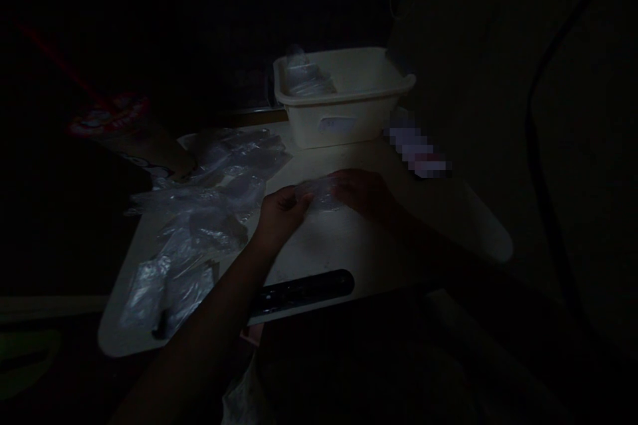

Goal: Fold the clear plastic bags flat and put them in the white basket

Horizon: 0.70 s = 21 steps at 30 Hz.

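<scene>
In dim light, a clear plastic piece (323, 192) lies between my two hands above the middle of a pale tabletop. My left hand (288, 209) pinches its left end between thumb and fingers. The fingers of my right hand (363, 191) are closed on its right end. Several crumpled clear plastic bags (232, 172) are spread over the table's left part. Flatter plastic packets (147, 289) rest at the near left corner, partly behind my left forearm.
A cream plastic bin (343, 109) with clear plastic inside stands at the table's (491, 232) back. A cup (144, 139) with a red straw is at the left. A blurred-out object (416, 149) lies right of the bin. A dark slot (309, 289) runs along the near edge.
</scene>
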Available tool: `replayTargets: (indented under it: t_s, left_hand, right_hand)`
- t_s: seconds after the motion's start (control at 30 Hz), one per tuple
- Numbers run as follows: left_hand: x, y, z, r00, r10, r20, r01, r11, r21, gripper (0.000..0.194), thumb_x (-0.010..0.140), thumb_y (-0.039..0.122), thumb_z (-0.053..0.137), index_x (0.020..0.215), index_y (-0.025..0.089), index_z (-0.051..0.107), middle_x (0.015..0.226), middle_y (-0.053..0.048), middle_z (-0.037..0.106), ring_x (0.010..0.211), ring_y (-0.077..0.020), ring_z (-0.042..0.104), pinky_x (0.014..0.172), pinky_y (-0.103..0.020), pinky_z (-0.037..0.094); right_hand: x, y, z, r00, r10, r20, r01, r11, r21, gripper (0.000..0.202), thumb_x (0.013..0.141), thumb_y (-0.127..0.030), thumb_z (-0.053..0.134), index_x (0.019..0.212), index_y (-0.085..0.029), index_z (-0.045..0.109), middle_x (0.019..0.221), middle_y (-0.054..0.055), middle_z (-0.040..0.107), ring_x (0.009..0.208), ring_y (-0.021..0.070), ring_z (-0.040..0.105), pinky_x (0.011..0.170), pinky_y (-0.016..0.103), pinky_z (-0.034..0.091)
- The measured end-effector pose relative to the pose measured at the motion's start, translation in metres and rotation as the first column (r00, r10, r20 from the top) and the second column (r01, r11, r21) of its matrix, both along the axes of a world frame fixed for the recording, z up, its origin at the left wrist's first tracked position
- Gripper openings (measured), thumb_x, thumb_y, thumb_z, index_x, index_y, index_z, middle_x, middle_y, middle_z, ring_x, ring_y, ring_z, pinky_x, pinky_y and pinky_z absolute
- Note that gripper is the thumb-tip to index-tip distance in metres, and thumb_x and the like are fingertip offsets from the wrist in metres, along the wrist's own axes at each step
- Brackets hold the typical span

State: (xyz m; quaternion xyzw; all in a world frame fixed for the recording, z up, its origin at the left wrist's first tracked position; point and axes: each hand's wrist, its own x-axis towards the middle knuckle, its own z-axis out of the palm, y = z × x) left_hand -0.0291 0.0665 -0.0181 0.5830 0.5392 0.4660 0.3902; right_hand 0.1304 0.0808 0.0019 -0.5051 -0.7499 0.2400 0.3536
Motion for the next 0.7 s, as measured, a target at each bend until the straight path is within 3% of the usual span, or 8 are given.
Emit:
replayTargets:
  t_s: [0.13,0.3,0.47,0.7]
  left_hand:
    - [0.0,0.002,0.003,0.991,0.016,0.135,-0.006,0.997,-0.071,0.02,0.06,0.029,0.06,0.049,0.015,0.05,0.042,0.008,0.038,0.037,-0.0037,0.033,0.037,-0.017,0.024]
    - [-0.003,0.005,-0.001,0.946,0.087,0.312,-0.028,0.981,-0.19,0.015,0.057,0.029,0.061,0.059,0.015,0.055,0.042,0.009,0.037,0.036,-0.0028,0.03,0.038,-0.016,0.022]
    - [-0.006,0.008,-0.007,0.934,0.091,0.344,-0.037,0.986,-0.16,0.017,0.059,0.031,0.059,0.058,0.015,0.054,0.037,0.01,0.032,0.033,-0.0021,0.024,0.035,-0.016,0.018]
    - [-0.007,0.01,-0.005,0.914,0.119,0.388,-0.092,0.992,-0.089,0.022,0.063,0.036,0.055,0.063,0.014,0.057,0.051,0.003,0.052,0.044,-0.0081,0.045,0.044,-0.02,0.035]
  right_hand:
    - [0.002,0.005,-0.004,0.998,-0.03,-0.052,0.022,0.989,-0.143,0.02,0.067,-0.031,0.05,0.058,-0.014,0.057,0.054,-0.001,0.055,0.054,0.0098,0.051,0.051,0.02,0.038]
    - [0.004,0.011,-0.012,0.963,-0.073,-0.258,-0.018,0.943,-0.333,0.024,0.068,-0.033,0.047,0.055,-0.014,0.054,0.051,-0.002,0.051,0.048,0.0078,0.049,0.045,0.018,0.037]
    - [-0.001,0.014,-0.01,0.957,-0.032,-0.287,-0.101,0.894,-0.437,0.02,0.063,-0.031,0.05,0.051,-0.015,0.051,0.046,-0.004,0.047,0.041,0.0067,0.047,0.04,0.017,0.037]
    - [-0.011,0.017,-0.002,0.95,-0.122,-0.286,-0.02,0.894,-0.448,0.018,0.06,-0.028,0.049,0.047,-0.016,0.05,0.042,-0.005,0.047,0.039,0.006,0.045,0.038,0.017,0.036]
